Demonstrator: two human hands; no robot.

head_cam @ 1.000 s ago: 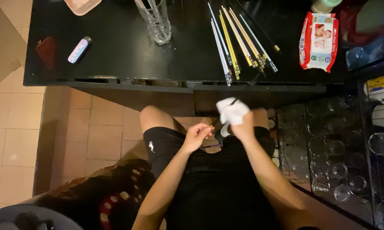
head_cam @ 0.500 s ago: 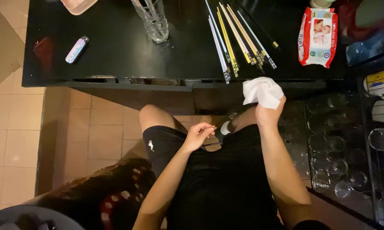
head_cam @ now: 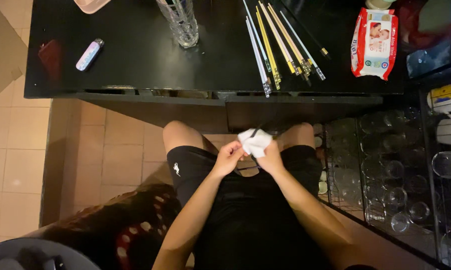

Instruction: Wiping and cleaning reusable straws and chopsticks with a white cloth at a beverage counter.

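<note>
I sit at a black table (head_cam: pixel 135 55), with both hands over my lap between my knees. My right hand (head_cam: pixel 269 159) holds a crumpled white wipe (head_cam: pixel 254 141) wrapped around a thin dark stick (head_cam: pixel 256 131), likely a chopstick, whose tip pokes out above the wipe. My left hand (head_cam: pixel 229 156) pinches the wipe's left edge and the lower part of the stick. Several long chopsticks (head_cam: pixel 278 45), white, yellow and dark, lie fanned on the table above my hands.
A wet-wipe packet (head_cam: pixel 374 44) lies at the table's right end. A clear glass bottle (head_cam: pixel 179 22) and a small pastel lighter-like object (head_cam: pixel 89 54) stand further left. A wire rack of drinking glasses (head_cam: pixel 395 170) fills the right side. Tiled floor lies left.
My right hand, raised toward the table edge with the wipe half a second ago, has come back down to my lap and met my left hand around the stick.
</note>
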